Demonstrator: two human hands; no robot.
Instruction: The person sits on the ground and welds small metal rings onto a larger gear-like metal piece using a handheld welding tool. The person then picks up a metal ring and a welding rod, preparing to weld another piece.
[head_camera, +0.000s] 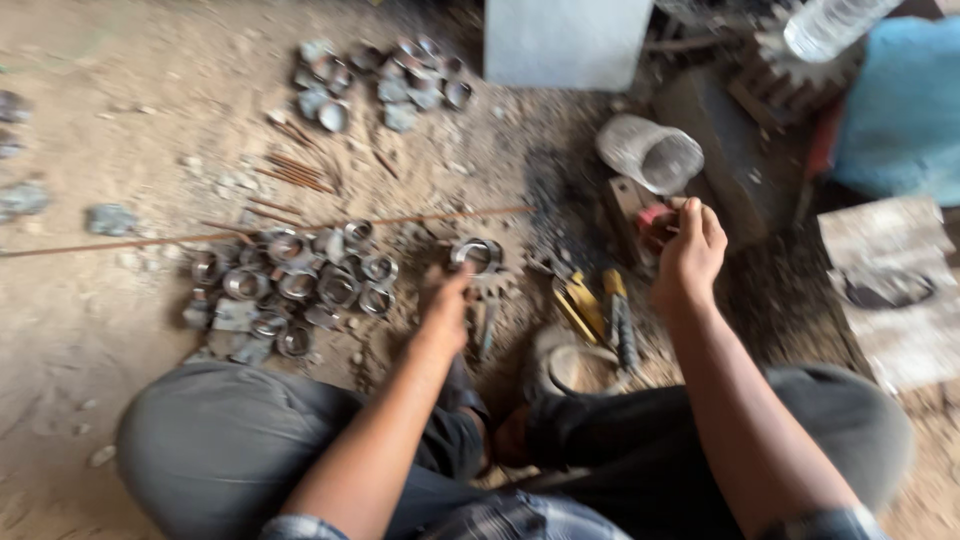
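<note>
Metal ring blurs at left hand; right hand hides its fingers' catch.

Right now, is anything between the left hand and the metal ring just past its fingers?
Nothing visible. The left hand reaches right up to the metal ring; blur hides whether they touch.
</note>
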